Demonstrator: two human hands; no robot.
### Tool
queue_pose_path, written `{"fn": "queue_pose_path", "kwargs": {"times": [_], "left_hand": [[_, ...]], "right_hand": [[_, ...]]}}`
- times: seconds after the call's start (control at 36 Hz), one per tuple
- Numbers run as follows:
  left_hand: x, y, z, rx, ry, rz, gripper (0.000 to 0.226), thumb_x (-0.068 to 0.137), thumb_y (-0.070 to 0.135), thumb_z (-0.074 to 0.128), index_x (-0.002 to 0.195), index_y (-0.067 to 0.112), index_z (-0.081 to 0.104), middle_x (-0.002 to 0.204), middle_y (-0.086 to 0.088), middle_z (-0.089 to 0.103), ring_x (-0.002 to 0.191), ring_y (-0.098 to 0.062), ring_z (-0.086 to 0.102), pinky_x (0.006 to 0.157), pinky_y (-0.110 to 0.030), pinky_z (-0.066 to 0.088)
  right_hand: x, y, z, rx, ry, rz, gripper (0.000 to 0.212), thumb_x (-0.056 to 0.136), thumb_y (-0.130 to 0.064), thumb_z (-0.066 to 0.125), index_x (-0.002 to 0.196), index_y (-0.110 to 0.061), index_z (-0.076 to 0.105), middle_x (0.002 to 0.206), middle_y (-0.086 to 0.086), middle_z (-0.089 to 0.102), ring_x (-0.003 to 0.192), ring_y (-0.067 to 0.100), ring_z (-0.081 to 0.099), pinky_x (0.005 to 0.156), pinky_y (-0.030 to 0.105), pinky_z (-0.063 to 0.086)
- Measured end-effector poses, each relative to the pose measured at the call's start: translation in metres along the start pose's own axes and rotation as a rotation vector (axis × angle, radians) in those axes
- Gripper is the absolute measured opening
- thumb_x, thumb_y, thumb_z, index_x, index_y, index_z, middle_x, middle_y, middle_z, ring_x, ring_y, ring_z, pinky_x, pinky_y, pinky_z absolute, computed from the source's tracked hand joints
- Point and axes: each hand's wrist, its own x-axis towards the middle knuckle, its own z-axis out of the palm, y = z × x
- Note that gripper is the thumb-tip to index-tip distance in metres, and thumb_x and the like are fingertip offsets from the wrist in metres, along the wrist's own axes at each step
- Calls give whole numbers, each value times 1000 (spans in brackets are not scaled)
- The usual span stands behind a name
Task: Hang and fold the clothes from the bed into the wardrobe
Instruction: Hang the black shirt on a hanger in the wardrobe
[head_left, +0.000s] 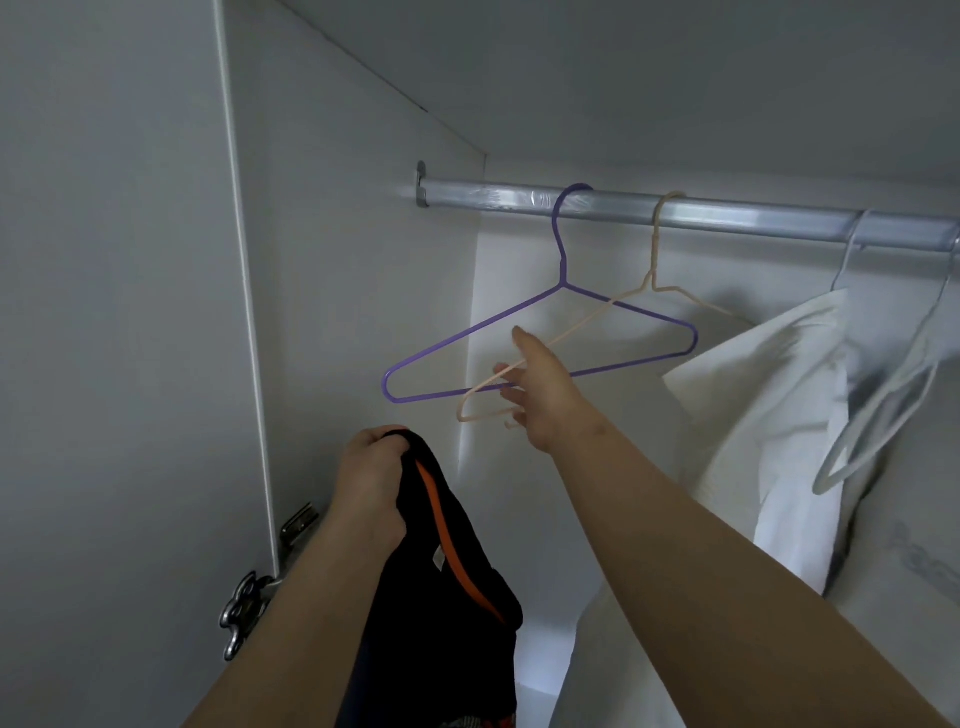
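Inside the white wardrobe, a purple hanger (540, 358) and a beige hanger (587, 322) hang empty on the metal rail (727, 215). My right hand (540, 387) reaches up to the beige hanger. Its sloping wire runs between my raised thumb and spread fingers, which touch it without closing. Lower left, my left hand (371, 480) grips the top of a black garment with an orange trim (441, 587), which hangs down in front of the wardrobe opening.
A white garment (769, 415) hangs at the right on the same rail, with an empty pale grey hanger (883, 410) beside it. The wardrobe door (114, 312) stands open at the left, its metal hinges (249, 608) near my left forearm.
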Motion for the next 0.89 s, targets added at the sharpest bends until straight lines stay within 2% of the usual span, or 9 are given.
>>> {"fn": "queue_pose_path", "kwargs": {"times": [0.11,0.19,0.28,0.33,0.42,0.47,0.58,0.75,0.89], "left_hand": [[-1,-2,2,4,-5,-8,25,91,-5,39,74,10,50,65,-14,50,55,-24,48,52,-28,42],[1,-4,5,4,-14,-25,23,90,-4,39,76,9,50,65,-14,50,54,-24,48,51,-30,41],[5,-5,5,8,-20,-23,22,90,-4,40,76,10,50,66,-13,50,55,-24,48,52,-30,41],[6,-8,8,18,-32,-33,22,90,-4,41,75,9,51,66,-13,50,56,-24,49,54,-30,42],[5,-13,12,29,-45,-47,21,89,-3,43,76,10,53,67,-13,52,57,-24,50,54,-31,43],[4,-16,14,25,-52,-56,21,89,-2,44,75,10,54,68,-13,53,58,-25,51,56,-31,45],[2,-19,17,10,-59,-71,22,89,-3,43,75,11,53,66,-13,52,56,-24,50,54,-30,43],[-3,-23,20,12,-90,-97,21,88,-2,44,76,10,56,68,-13,54,58,-24,51,56,-31,44],[-11,-25,22,4,-100,-105,22,89,-3,45,75,11,56,68,-12,55,58,-24,52,55,-30,43]], "right_hand": [[-2,7,2,-304,3,-97,39,96,-37,45,125,-11,41,108,6,63,78,5,50,56,23,29],[1,8,-3,-299,7,-94,19,98,-31,41,101,-14,48,74,0,67,72,8,53,57,25,30],[-1,6,-8,-285,68,-85,19,94,-9,42,78,-9,52,48,-1,62,66,17,57,75,34,46],[-2,2,-13,-281,110,-42,26,92,-1,44,67,-7,53,58,7,62,67,21,57,82,39,48],[-7,-9,-23,-225,165,77,30,93,-4,46,64,-8,51,76,9,56,79,20,54,61,32,39],[-11,-12,-29,-87,176,74,29,94,-8,43,66,-12,47,73,5,58,73,14,54,55,28,28],[-19,-7,-40,320,97,-63,32,93,-25,37,64,-16,45,69,3,69,75,15,63,81,31,33],[-24,-16,-47,158,220,-170,24,98,-34,36,79,-22,41,56,-5,68,68,10,63,66,29,38],[-30,-31,-61,161,207,-214,28,101,-36,31,81,-20,42,56,-4,68,75,12,65,71,33,42]]}}
